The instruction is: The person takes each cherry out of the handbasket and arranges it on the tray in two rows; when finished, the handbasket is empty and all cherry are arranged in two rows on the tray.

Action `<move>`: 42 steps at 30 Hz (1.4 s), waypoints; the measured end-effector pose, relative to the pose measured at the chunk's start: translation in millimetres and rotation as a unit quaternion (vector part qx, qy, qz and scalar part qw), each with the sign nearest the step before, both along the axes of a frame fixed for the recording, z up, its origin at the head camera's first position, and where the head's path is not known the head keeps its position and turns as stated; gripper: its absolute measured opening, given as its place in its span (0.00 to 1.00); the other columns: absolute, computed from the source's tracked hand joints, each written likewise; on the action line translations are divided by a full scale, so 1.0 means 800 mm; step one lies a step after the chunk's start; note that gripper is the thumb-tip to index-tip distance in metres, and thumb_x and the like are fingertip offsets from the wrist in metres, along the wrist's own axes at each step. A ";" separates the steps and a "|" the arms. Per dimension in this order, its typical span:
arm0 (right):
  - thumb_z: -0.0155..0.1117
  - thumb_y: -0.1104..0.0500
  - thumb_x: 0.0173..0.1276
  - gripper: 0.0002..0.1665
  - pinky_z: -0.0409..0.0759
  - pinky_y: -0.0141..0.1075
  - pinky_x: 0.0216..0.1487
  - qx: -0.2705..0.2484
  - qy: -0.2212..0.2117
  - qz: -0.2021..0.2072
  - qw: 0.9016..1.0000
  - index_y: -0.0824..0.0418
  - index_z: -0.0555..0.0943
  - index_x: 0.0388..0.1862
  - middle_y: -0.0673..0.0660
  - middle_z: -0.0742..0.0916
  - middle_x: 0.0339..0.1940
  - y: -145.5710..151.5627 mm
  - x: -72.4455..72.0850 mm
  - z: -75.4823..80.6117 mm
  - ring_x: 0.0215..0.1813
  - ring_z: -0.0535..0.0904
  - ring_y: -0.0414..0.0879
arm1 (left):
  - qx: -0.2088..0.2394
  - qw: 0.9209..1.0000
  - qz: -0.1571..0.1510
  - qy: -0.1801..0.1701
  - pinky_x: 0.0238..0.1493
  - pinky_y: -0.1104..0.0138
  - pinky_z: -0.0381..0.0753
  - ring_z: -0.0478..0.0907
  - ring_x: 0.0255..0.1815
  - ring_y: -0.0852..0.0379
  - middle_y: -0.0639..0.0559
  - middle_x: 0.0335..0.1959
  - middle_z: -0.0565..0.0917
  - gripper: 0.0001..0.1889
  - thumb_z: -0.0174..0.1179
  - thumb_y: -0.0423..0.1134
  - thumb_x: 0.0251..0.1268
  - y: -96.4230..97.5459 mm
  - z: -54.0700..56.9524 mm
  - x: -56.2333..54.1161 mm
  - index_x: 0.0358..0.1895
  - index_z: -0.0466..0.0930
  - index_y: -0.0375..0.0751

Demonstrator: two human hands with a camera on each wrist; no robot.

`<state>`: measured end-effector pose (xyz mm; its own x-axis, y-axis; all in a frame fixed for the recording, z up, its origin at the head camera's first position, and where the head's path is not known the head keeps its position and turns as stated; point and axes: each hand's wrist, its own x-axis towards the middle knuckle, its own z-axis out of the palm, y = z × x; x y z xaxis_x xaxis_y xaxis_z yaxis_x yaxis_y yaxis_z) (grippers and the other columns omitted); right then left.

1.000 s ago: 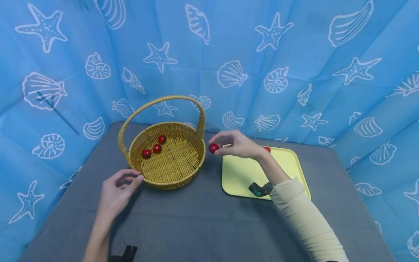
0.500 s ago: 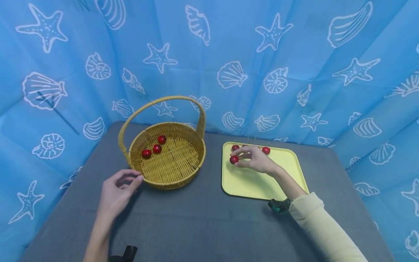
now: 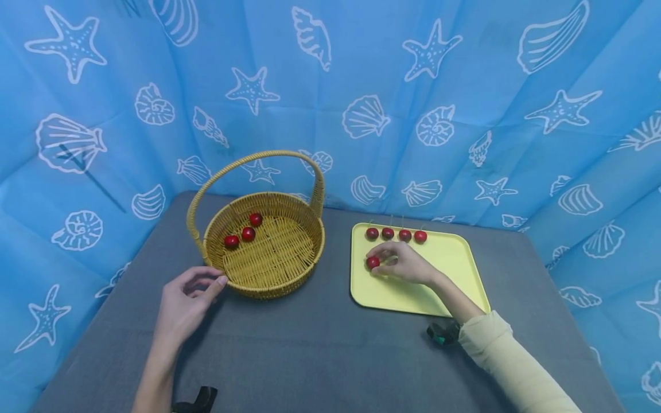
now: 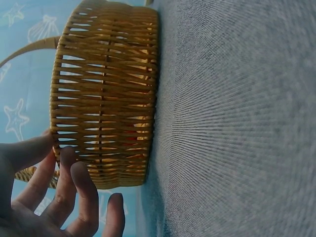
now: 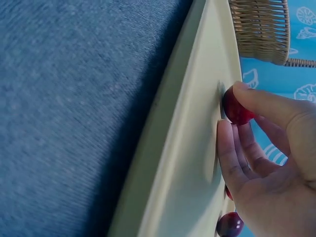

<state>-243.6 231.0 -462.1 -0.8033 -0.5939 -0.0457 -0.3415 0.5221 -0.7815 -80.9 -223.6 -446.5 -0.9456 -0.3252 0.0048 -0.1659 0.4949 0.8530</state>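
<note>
My right hand (image 3: pixel 405 264) pinches a cherry (image 3: pixel 373 263) between thumb and fingertips, low over the left part of the yellow tray (image 3: pixel 444 287). In the right wrist view the dark red cherry (image 5: pixel 236 106) sits right at the tray's surface. Behind the hand, several cherries (image 3: pixel 405 236) stand in a row along the tray's back edge, stems up. On the left, my left hand (image 3: pixel 187 298) grips the rim of the woven basket (image 3: pixel 268 287), thumb and fingers on either side of it. Inside the basket lie three cherries (image 3: pixel 248 233), bunched toward its left side.
A tall arched handle (image 3: pixel 258 156) rises over the basket. Grey cloth (image 3: pixel 310 355) covers the table. Behind it hangs a blue curtain (image 3: pixel 320 115) with white shells and starfish. A dark wrist strap (image 3: pixel 441 332) shows below the right forearm.
My right hand has carried the cherry from beside the basket rightward, then down onto the tray's left part, uncovering the row behind. My left hand has stayed at the basket rim.
</note>
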 end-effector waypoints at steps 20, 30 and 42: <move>0.76 0.69 0.70 0.22 0.90 0.43 0.60 -0.019 -0.009 0.002 1.000 0.72 0.83 0.60 0.71 0.88 0.59 0.009 0.007 0.029 0.59 0.87 0.64 | 0.005 1.000 -0.002 -0.005 0.31 0.68 0.78 0.85 0.30 0.54 0.43 0.48 0.90 0.18 0.70 0.52 0.76 0.000 -0.001 0.001 0.59 0.86 0.47; 0.74 0.69 0.72 0.21 0.90 0.42 0.59 -0.060 0.009 0.019 0.998 0.70 0.83 0.62 0.74 0.86 0.62 -0.031 0.005 0.065 0.60 0.86 0.69 | 0.004 1.000 0.003 -0.006 0.32 0.68 0.79 0.86 0.31 0.54 0.41 0.49 0.90 0.17 0.70 0.50 0.76 -0.001 -0.002 0.000 0.59 0.85 0.46; 0.73 0.67 0.73 0.20 0.88 0.52 0.63 -0.083 0.019 0.075 0.994 0.67 0.84 0.62 0.65 0.89 0.60 -0.104 0.000 0.093 0.60 0.86 0.60 | 0.009 1.000 -0.006 -0.011 0.33 0.67 0.79 0.86 0.33 0.55 0.42 0.49 0.91 0.19 0.69 0.54 0.76 -0.003 -0.002 0.001 0.59 0.86 0.46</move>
